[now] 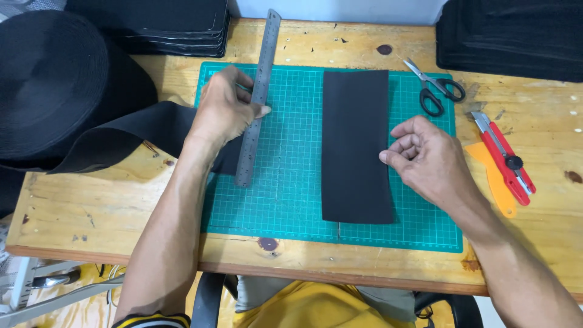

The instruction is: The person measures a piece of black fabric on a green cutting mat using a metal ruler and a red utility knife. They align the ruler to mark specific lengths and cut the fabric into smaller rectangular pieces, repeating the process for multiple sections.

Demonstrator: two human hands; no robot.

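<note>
Steel ruler (pixel 256 103), black strip (pixel 356 146) flat

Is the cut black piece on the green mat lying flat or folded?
Flat: the black piece lies spread in one layer on the cutting mat, all four edges visible, with the right hand at its right edge.
</note>
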